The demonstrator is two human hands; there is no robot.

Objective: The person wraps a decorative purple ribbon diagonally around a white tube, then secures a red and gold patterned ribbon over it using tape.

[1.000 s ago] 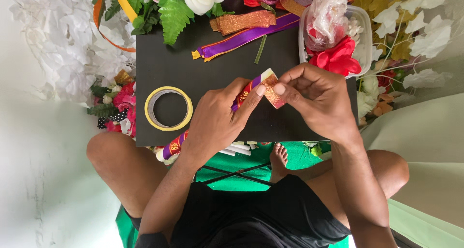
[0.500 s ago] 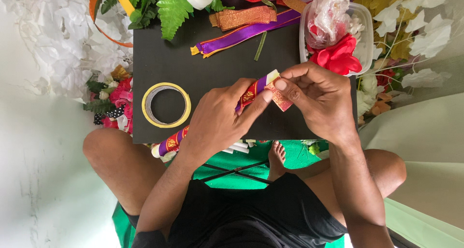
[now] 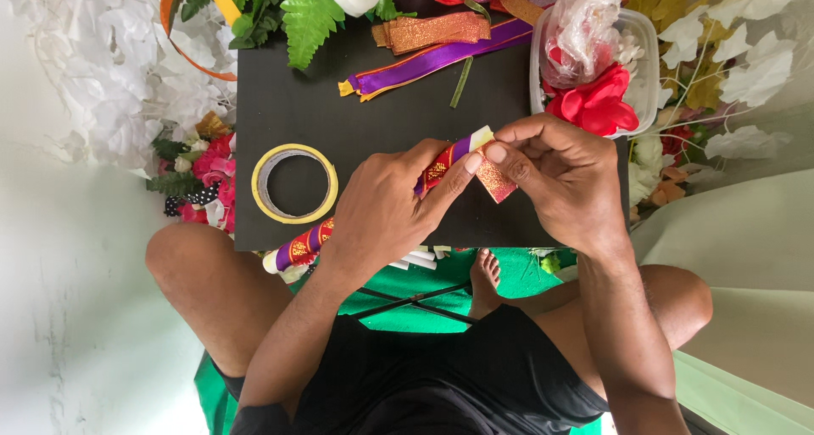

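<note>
My left hand [image 3: 386, 210] and right hand [image 3: 564, 181] still pinch the striped ribbon [image 3: 441, 164] over the black desk [image 3: 365, 113], and the small glittery red piece [image 3: 496, 181] now tips down more.

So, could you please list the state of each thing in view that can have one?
Left hand: pinching the striped ribbon.
Right hand: pinching the ribbon's folded end.
Striped ribbon: stretched across the board, end folded.
Tape roll: lying flat, untouched.
Purple ribbon: lying loose on the board.
Plastic container: open, holding fabric flowers.
Black board: resting across the lap.
</note>
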